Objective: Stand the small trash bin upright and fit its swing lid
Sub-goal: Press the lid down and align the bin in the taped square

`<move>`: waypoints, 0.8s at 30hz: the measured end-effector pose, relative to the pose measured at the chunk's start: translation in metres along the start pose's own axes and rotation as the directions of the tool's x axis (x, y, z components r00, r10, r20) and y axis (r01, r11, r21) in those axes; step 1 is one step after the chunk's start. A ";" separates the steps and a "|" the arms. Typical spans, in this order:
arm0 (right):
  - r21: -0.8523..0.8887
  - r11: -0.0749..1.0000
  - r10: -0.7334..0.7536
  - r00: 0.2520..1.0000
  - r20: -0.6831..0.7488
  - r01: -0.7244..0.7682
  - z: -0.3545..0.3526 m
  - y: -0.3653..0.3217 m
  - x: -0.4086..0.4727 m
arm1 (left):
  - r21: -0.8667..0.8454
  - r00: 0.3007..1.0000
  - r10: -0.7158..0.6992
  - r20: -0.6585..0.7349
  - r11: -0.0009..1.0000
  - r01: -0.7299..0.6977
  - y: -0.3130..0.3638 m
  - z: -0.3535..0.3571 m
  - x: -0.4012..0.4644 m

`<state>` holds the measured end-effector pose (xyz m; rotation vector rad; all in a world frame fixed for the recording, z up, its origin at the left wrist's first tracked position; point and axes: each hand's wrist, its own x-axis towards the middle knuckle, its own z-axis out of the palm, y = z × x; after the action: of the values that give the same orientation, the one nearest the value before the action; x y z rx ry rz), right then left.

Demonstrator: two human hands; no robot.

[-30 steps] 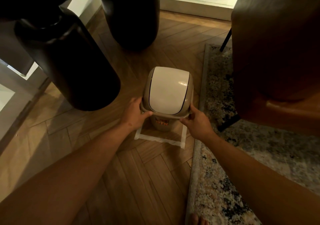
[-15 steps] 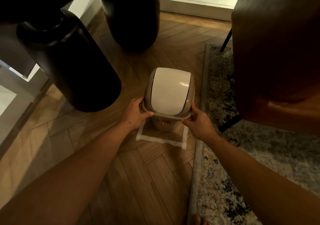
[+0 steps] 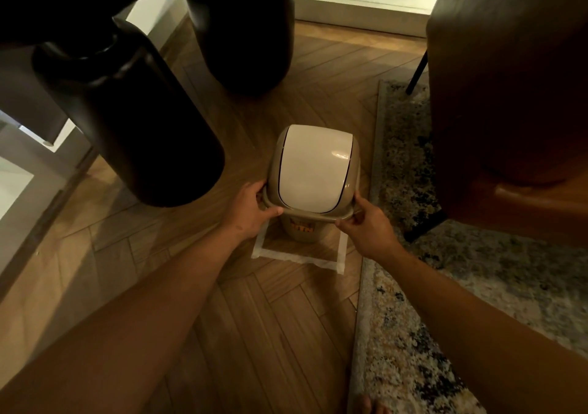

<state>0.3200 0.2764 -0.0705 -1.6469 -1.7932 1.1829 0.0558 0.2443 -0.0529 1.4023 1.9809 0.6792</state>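
A small beige trash bin (image 3: 299,230) stands upright on the wooden floor inside a square of white tape (image 3: 342,251). Its swing lid (image 3: 313,167), a white flap in a beige frame, sits on top of the bin. My left hand (image 3: 251,208) grips the lid frame's left rim, thumb on the front edge. My right hand (image 3: 366,227) pinches the frame's right front corner. Orange lettering shows on the bin's front below the lid.
Two thick black table legs (image 3: 133,124) (image 3: 241,28) rise left and behind the bin. A brown leather chair (image 3: 509,95) stands at right on a patterned rug (image 3: 477,286), whose edge runs beside the tape square. A bright window sill (image 3: 359,6) lies at the back.
Both hands have stayed on the lid frame. The bin and lid have barely moved; the view has shifted slightly.
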 end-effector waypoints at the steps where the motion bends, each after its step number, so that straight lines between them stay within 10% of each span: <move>1: -0.004 1.000 0.002 1.000 0.001 -0.002 0.000 0.000 0.000 | 0.003 1.000 0.000 -0.001 1.000 0.000 0.001 0.000 0.000; 24: 0.021 0.999 0.035 0.999 0.025 -0.036 -0.001 0.002 0.003 | -0.008 0.999 -0.023 0.037 1.000 0.024 0.002 -0.001 0.003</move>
<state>0.3209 0.2792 -0.0720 -1.6657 -1.7663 1.2386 0.0554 0.2475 -0.0515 1.3744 1.9606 0.6464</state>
